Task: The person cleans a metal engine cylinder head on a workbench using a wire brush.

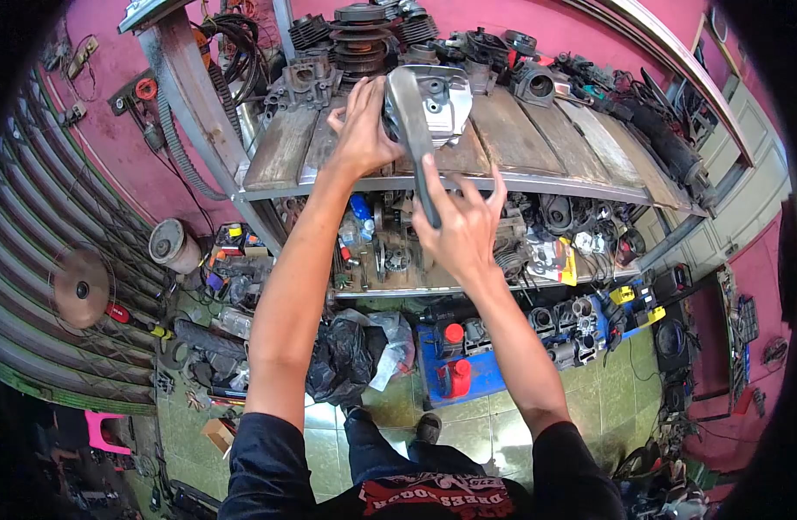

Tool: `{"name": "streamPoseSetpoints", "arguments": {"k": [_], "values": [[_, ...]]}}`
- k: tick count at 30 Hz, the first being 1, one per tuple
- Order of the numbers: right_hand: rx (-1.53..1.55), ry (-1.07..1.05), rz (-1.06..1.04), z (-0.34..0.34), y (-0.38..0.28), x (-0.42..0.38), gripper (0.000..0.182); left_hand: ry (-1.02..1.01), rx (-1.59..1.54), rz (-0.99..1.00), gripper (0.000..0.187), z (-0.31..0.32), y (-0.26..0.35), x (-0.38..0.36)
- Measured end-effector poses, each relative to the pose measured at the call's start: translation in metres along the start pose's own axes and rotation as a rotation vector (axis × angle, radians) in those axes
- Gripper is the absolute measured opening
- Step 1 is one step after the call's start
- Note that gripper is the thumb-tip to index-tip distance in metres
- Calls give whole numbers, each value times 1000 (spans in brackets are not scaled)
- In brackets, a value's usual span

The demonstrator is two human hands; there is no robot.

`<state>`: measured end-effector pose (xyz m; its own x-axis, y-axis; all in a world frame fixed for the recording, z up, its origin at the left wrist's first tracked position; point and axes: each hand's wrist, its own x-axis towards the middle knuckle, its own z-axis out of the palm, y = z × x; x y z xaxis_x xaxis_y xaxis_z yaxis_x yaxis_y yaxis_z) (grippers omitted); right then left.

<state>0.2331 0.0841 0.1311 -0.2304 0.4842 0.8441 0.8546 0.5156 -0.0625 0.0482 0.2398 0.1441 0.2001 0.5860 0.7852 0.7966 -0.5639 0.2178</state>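
A silver metal engine cover (437, 100) rests on the wooden top of a workbench (520, 130). My left hand (361, 130) grips its left side. A long grey metal lever (411, 130) runs from the cover down toward me. My right hand (461, 227) holds the lower end of that lever, fingers spread around it.
Engine parts, pulleys and cylinders crowd the back of the bench (364, 39). The lower shelf (398, 260) holds bottles and parts. On the floor lie a black plastic bag (346, 355), a blue tray with red caps (455, 364) and scattered tools. A pink wall stands behind.
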Motion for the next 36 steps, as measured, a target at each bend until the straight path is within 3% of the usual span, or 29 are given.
{"name": "streamPoseSetpoints", "arguments": {"k": [3,9,13,18,25,26,31,33,36], "values": [[-77,65,-22,8,11,20,67,-25,-44,-34,126,-8,5,4],[20,-22,-27,-3,8,-11,69,16,-51,-11,130,-1,-1,0],[-29,169,-65,10,19,21,73,5,-99,-7,130,-7,7,0],[40,61,-40,6,14,-22,69,-36,-35,-46,132,-9,9,1],[-62,148,-13,2,24,15,72,-62,-50,-40,134,-10,12,0],[-46,30,44,2,21,3,71,-65,-51,-51,134,-9,12,1],[43,-15,52,-11,9,-17,69,-82,-63,-84,133,-7,10,0],[-76,132,10,-10,16,14,69,-56,-92,-54,133,-5,8,0],[-80,129,-1,8,34,8,72,-69,-65,-65,133,-9,13,1]]}}
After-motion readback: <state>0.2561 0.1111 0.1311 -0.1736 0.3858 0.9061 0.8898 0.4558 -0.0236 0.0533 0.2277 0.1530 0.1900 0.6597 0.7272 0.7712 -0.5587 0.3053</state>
